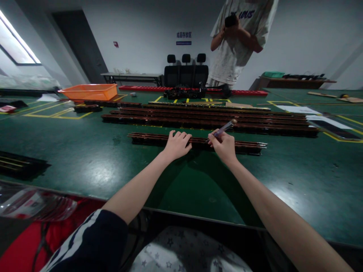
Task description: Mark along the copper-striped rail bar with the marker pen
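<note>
A short bundle of long dark strips with copper-coloured edges (244,146) lies crosswise on the green table in front of me. My left hand (178,145) spans the bundle near its middle, fingers bent over the top and thumb towards the near side. In my right hand (224,145) is a pen (225,127) with a clear barrel, pinched between thumb and fingers. Its upper end leans up to the right, and its lower end points down at the strips; whether the tip touches them I cannot tell. Just beyond lies a longer stack of similar strips (272,122).
An orange bin (89,91) stands at the back left. More dark strips (21,165) lie near the left edge. At the right are papers and a dark flat panel (334,129). Behind the table, a person (236,45) holds a dark object.
</note>
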`<state>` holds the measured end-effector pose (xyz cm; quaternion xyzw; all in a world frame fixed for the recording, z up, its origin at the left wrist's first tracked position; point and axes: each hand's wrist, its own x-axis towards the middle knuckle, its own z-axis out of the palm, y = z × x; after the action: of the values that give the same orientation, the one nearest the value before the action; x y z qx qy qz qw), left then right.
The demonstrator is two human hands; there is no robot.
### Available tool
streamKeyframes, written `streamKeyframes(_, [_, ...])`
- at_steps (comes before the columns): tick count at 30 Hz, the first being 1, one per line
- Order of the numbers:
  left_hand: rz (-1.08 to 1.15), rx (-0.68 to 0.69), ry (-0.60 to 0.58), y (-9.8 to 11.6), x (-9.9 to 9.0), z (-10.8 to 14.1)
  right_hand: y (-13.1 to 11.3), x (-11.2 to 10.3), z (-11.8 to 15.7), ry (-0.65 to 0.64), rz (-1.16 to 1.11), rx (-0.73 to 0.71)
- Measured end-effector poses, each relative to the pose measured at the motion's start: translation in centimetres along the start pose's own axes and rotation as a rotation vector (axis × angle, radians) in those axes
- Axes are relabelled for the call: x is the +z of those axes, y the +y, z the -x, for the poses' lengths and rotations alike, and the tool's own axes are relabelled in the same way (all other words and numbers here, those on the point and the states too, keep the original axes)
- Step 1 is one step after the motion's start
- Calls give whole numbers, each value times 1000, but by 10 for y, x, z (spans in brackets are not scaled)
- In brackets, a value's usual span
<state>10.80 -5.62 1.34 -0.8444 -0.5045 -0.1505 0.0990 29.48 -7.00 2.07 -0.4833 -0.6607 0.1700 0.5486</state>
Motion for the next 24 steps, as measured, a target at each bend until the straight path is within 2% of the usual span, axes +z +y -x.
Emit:
streamKeyframes(15, [11,-6,18,-5,3,-1,0,0,1,-7,-12,5])
streamKeyframes(24, [-28,-52,47,-8,4,0,-2,3,1,-67,-48,7])
